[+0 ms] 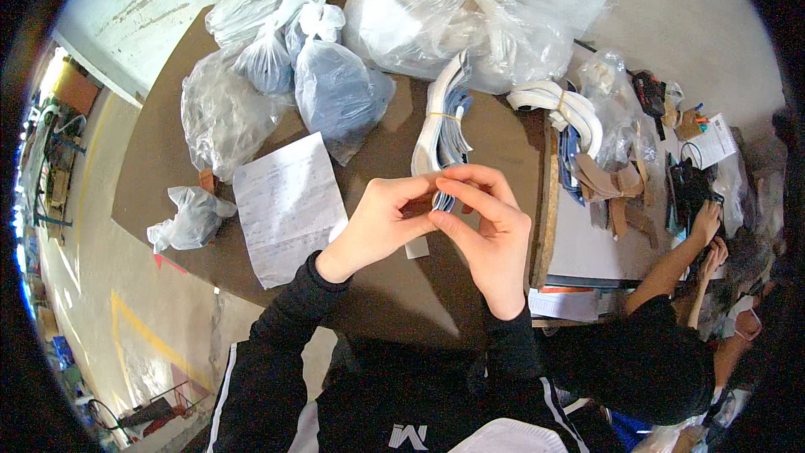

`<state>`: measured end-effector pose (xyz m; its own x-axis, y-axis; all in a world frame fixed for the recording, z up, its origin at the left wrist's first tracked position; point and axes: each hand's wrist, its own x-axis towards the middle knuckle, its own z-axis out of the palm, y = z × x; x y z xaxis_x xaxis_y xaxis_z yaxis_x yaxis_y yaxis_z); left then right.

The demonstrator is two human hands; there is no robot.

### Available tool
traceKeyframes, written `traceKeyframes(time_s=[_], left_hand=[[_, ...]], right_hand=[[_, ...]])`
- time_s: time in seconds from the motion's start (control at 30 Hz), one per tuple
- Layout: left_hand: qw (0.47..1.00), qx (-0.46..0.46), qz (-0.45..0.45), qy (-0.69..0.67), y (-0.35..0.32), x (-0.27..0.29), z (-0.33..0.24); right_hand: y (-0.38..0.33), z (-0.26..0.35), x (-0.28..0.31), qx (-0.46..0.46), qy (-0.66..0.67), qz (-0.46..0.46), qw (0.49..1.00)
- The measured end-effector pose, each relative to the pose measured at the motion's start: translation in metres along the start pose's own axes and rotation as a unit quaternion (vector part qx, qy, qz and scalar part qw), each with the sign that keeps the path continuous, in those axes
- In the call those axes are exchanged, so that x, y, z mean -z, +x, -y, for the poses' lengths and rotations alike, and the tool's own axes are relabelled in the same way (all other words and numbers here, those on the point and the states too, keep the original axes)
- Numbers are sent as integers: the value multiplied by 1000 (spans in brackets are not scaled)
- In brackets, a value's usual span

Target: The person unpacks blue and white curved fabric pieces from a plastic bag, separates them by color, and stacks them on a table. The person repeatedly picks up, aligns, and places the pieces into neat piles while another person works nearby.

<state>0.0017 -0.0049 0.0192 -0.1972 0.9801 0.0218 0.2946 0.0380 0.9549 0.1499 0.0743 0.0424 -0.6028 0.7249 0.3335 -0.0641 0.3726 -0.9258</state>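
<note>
My left hand [379, 220] and my right hand [496, 236] meet over the middle of the brown table. Both are closed, with thumbs and fingertips pinching a small stack of thin blue-and-white strips [442, 200] seen end-on. My fingers hide most of the stack, so its length cannot be told. Just beyond them lies a curved bundle of white and blue strips [438, 122], tied with a thin band. A small white piece [417, 247] shows on the table below my fingers.
Clear plastic bags [457, 17] line the table's far side, and a blue-filled bag [335, 88] stands there too. A handwritten sheet [289, 210] lies at left. On the right-hand table are another banded strip bundle [563, 109] and brown pieces [616, 184]. A co-worker's hands [706, 222] handle something black.
</note>
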Motion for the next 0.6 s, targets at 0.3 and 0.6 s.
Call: traceKeyframes(time_s=[0.3,0.6], left_hand=[[990,-90,-111,3,-3,5,-11],[982,-157,-110,2,-1,0,-3]], right_hand=[[-11,-14,-6,-77,262,5,962],[-12,-7,-6,-56,199,-17,978]])
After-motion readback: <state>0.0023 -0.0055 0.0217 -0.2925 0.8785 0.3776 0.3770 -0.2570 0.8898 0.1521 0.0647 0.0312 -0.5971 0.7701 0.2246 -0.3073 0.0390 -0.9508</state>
